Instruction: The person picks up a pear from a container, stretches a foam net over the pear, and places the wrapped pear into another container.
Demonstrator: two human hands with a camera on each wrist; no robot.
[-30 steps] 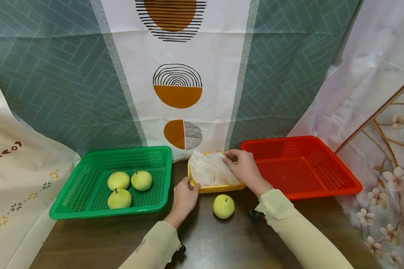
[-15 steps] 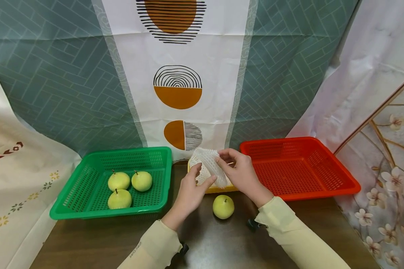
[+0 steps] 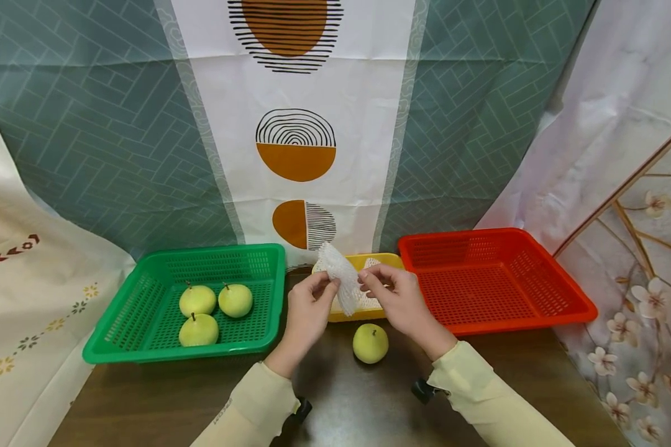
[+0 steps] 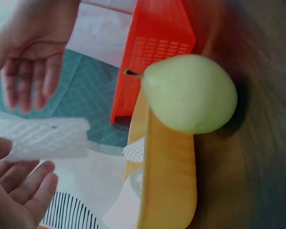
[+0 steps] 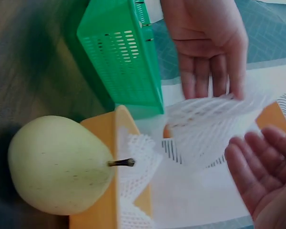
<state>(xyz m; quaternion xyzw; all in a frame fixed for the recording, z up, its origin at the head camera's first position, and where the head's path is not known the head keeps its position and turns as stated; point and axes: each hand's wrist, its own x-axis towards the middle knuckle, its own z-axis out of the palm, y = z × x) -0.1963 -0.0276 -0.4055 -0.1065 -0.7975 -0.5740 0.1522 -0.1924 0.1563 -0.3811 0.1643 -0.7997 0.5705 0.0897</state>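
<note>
A white foam fruit net is held up over the small yellow basket, flattened and slightly tilted. My left hand pinches it between thumb and fingers; in the left wrist view the net juts out past the thumb. Just to its right is my right hand, and the right wrist view shows its loosely bent fingers apart from the net. Other foam nets lie in the yellow basket. On the table before that basket stands a yellow-green pear, stem up.
To the left, a green basket holds three pears. A red basket stands to the right, close beside the yellow one. Patterned cloth hangs behind them all. Brown tabletop shows in front.
The right hand lifted a foam net out of the yellow basket. The left hand left the basket's rim, rose and took the net, and the right hand has let go of it.
</note>
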